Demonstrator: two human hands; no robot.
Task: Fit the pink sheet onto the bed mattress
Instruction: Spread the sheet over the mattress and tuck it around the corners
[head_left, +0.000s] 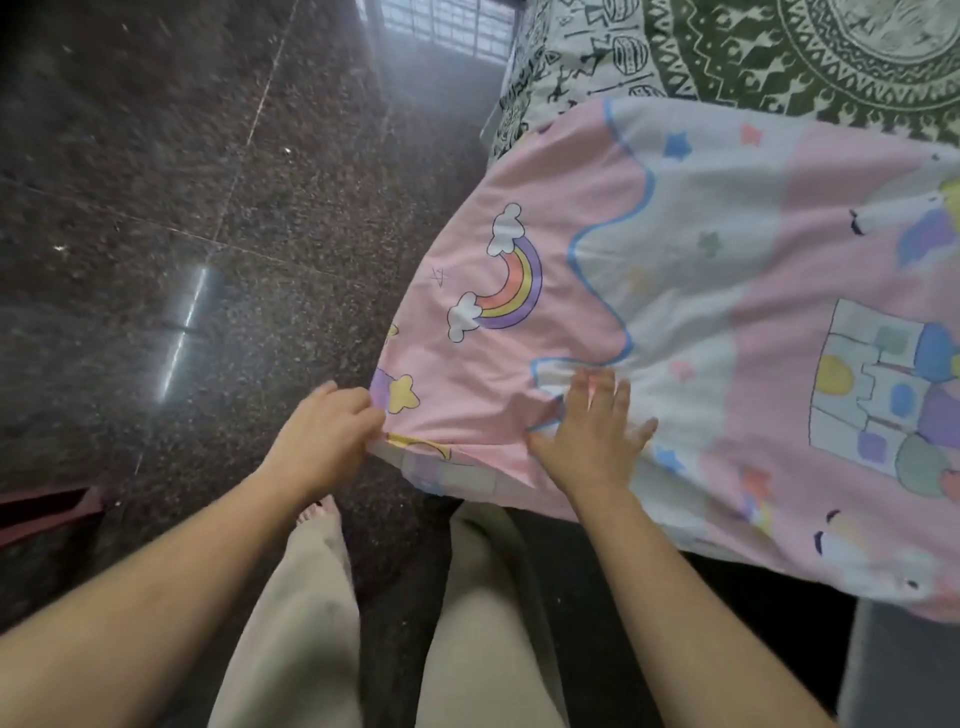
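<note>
Head view is showing me standing at the near corner of the bed, looking down over my beige trouser legs (311, 613) and bare toes. My left hand (324, 431) is curling its fingers round the hem of the pink sheet (498, 384) at the corner, pinching the thin cotton where it is bunching into soft folds and drooping over the mattress edge. My right hand (589, 434) is lying flat on top of the sheet just beside that corner, fingers spread wide and straight, pressing the cloth down; small creases are fanning out from under the palm. The sheet is covering the near end of the mattress, smooth and matte, printed with a curved rainbow (498, 275) ending in puffy white clouds, a yellow star, a wavy blue-outlined white panel and a blocky pastel castle (883, 395). Beyond its far edge a green and white patterned bedcover (810, 57) with a round zigzag-bordered motif is showing, and beside it a white cloth with black line figures (582, 57). To the left, the dark speckled stone floor (156, 208) is gleaming, polished, with thin pale joints between large square tiles
</note>
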